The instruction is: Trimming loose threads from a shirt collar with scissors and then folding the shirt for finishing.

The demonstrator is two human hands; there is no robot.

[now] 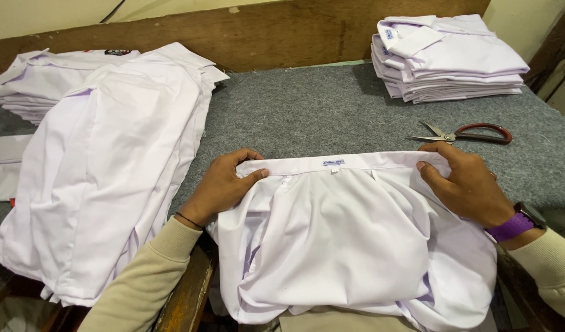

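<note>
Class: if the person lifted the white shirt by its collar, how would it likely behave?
The white shirt would probably droop limply: its body already lies bunched in soft folds. The collar band looks somewhat stiffer, lying straight between the left hand and right hand. Likely light.

- We take this for a garment workshop, at the bench where shirts are finished and folded.
- We see a work table (331,110) covered in grey felt-like cloth, with a rough wooden board (282,31) along its far edge and worn wooden framing at the near edge.
- We count many identical white shirts: a neat folded stack (448,58) at the far right, a loose unfolded pile (104,172) on the left, and another folded stack (43,86) behind it.
- We note red-handled tailor's scissors (470,133) lying on the felt near the right-hand stack.
- We see one more white shirt (344,240) spread at the near edge, collar band stretched flat between two hands.
</note>
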